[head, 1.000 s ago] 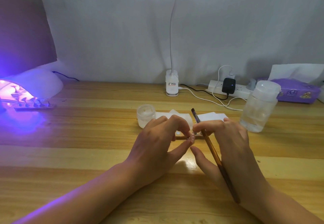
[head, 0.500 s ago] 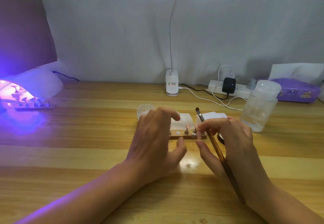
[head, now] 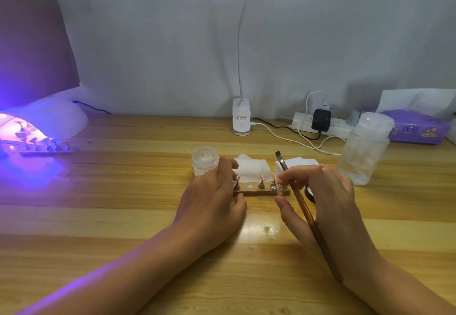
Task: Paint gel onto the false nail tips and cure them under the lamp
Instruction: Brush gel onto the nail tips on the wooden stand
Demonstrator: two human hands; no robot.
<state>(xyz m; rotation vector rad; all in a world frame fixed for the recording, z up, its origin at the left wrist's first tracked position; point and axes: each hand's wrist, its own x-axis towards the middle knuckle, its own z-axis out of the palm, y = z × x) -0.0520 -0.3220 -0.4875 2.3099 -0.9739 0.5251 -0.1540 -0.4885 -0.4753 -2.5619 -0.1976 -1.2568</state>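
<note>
Wooden holder point(head: 254, 192): set mid-counter point(head: 123, 216), nail tips point(head: 262, 177) carried on small stands; one seat point(head: 249, 187) seen vacant. Uncovered within the last second, the left hand point(head: 212, 201) having been drawn leftwards; its left end is now held between thumb and curled fingers.
Right hand point(head: 325, 198): brush point(head: 283, 164) clasped, bristles up; a stand at the right end is pinched.
Gel jar point(head: 205, 158): just behind the left hand.
Judged: tips being arranged, painting not under way.
Second holder point(head: 49, 150): under the lit curing lamp point(head: 47, 124).
</note>
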